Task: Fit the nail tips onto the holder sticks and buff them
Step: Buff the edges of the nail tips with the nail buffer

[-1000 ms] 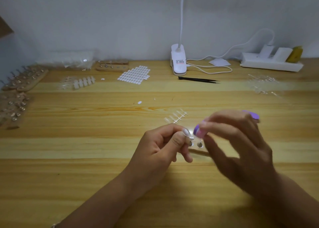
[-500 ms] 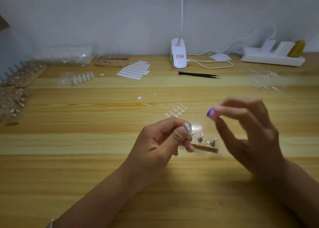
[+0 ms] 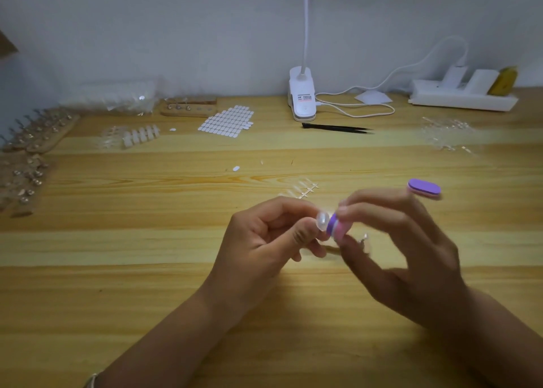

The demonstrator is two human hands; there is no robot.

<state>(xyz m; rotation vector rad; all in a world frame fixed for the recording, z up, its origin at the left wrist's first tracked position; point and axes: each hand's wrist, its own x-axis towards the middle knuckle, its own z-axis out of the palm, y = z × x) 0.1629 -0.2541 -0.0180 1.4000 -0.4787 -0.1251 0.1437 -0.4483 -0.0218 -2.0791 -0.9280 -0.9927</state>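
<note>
Left-hand grip: the left hand [image 3: 264,241], lower centre of the frame, has thumb and forefinger pinched tight on a holder stick that the fingers hide. Only its clear oval nail tip [image 3: 322,221] stands proud of the thumb end. Right-hand grip: the right hand [image 3: 411,255], lower right of centre, pinches a small purple-and-pink foam buffer block [image 3: 335,228] between thumb and fingertips, the other fingers spread. The buffer face lies against the tip, immediately right of the left-hand grip. Contact appears made, though blur prevents certainty. A purple oval piece [image 3: 424,187] shows beyond the right knuckles; whether it is separate cannot be told.

Assessment: one tip fitted, buffing in hand. Just beyond the hands, a strip of clear nail tips on a sprue [image 3: 302,188] lies unfitted on the pale wooden surface [image 3: 147,299]. At the far left edge stand wooden racks of metal holders [image 3: 38,132]; whether these carry tips is too small to tell. Along the rear: white adhesive tab sheet [image 3: 227,122], black tweezers [image 3: 338,128], white clip lamp [image 3: 302,100]. Most of the work appears outstanding.
</note>
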